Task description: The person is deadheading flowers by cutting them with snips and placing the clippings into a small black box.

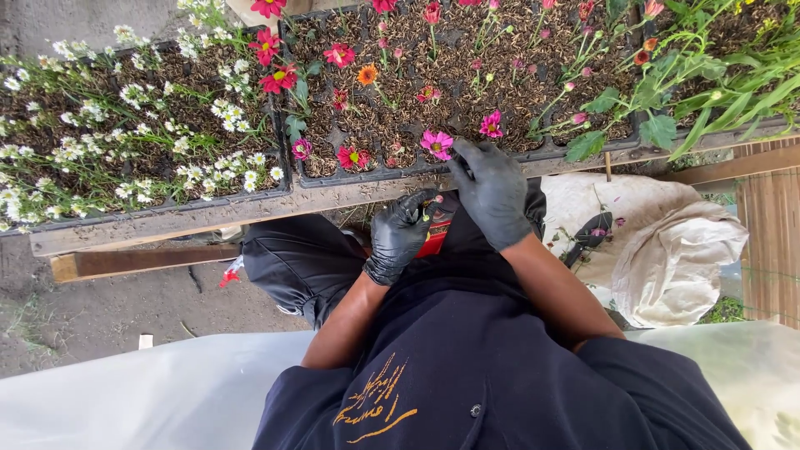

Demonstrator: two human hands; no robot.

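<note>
Both my hands wear black gloves. My left hand [398, 235] is curled over my lap and pinches a small bit between thumb and forefinger; a red and black tool [437, 227] lies just beside it. My right hand [492, 190] reaches forward with fingers together, its fingertips at a pink flower [437, 143] on the near edge of the black seedling tray [467, 162]. That tray holds several pink, red and orange flowers in dark soil.
A second tray of small white flowers [150, 133] lies to the left, both on a wooden plank [208, 215]. Leafy green plants [717, 75] fill the right. A white sack [667, 250] lies at my right, white sheeting [167, 392] below.
</note>
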